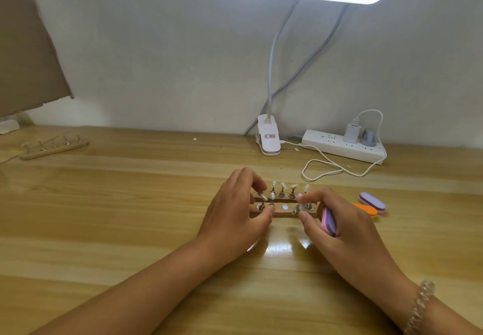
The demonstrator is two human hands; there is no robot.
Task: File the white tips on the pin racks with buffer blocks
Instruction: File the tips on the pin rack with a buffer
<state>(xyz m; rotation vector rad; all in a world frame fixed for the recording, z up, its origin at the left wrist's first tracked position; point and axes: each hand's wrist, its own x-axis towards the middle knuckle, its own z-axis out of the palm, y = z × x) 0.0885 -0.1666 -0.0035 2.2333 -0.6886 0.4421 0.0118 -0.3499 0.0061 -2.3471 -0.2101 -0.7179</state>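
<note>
Two brown pin racks lie side by side at the middle of the wooden table, a far rack (285, 200) and a near rack (281, 212), each with metal pins topped by white tips (283, 185). My left hand (235, 211) curls over the racks' left end, thumb and fingers pinching a pin there. My right hand (337, 219) grips a pink and purple buffer block (328, 221) in the palm while its thumb and forefinger pinch a pin with a white tip (300, 205) on the near rack. One bare round magnet (285, 207) shows on the near rack.
Two spare buffer blocks, purple (372, 202) and orange (366, 209), lie right of the racks. A third rack (53, 146) sits far left. A clip lamp base (269, 138), power strip (345, 146) and looping white cable (324, 170) stand at the back by the wall.
</note>
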